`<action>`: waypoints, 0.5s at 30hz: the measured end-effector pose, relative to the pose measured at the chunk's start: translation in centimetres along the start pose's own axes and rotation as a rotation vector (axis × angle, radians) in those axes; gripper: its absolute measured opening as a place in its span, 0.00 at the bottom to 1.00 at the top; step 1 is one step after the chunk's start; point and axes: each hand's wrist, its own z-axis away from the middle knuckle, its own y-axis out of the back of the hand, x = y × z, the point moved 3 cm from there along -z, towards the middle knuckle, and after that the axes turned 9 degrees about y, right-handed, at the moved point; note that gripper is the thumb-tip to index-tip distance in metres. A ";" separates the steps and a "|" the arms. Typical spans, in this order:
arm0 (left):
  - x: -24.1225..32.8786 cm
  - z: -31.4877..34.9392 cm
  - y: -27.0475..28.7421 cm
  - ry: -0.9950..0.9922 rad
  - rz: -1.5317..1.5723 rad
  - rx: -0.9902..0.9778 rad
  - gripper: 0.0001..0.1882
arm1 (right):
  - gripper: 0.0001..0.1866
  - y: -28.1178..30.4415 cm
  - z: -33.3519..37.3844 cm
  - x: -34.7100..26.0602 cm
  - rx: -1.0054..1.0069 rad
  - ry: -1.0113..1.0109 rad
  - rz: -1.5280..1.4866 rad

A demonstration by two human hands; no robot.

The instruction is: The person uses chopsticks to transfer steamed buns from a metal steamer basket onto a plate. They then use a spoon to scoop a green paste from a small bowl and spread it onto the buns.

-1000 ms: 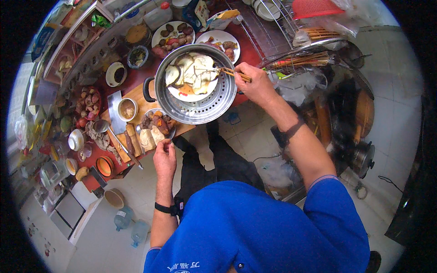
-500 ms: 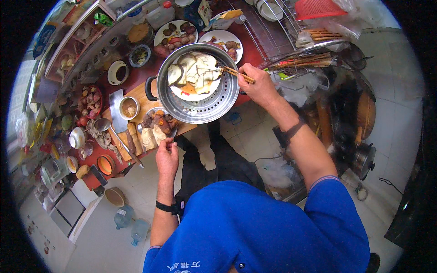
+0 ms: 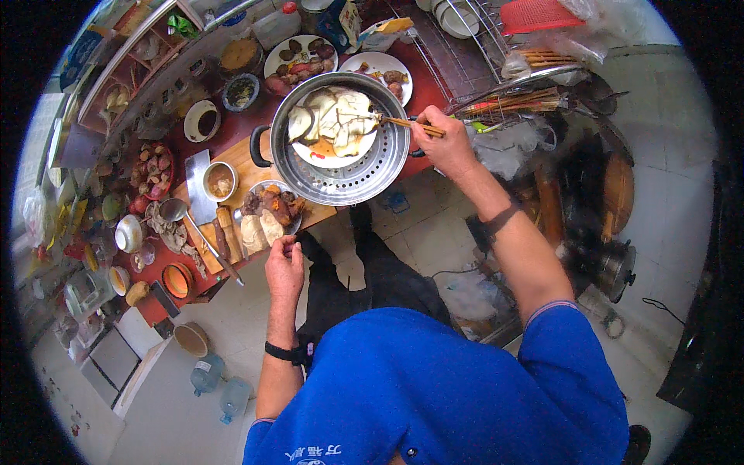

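Holding chopsticks (image 3: 399, 122) at slices (image 3: 333, 120) in right hand (image 3: 448, 146), with left hand (image 3: 285, 271) curled, perhaps empty
Likely soft, slippery; best pinched mid-slice

The bare right hand (image 3: 445, 145) is extended forward, fingers closed in a pinch grip, the bare right arm (image 3: 528, 262) slanting inward. The bare left hand (image 3: 284, 271) sits nearer the body, fingers curled, the bare left forearm (image 3: 277, 386) pointing forward.
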 end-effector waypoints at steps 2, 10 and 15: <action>-0.2 0.0 0.2 -0.015 -0.019 0.004 0.10 | 0.07 0.3 0.3 -0.5 0.036 0.013 0.003; -0.3 0.2 1.1 -0.021 -0.050 -0.020 0.11 | 0.06 0.8 0.9 -1.4 0.112 0.049 0.010; -0.4 0.5 1.3 -0.034 -0.077 -0.008 0.11 | 0.05 -0.3 1.1 -0.9 0.076 0.039 0.011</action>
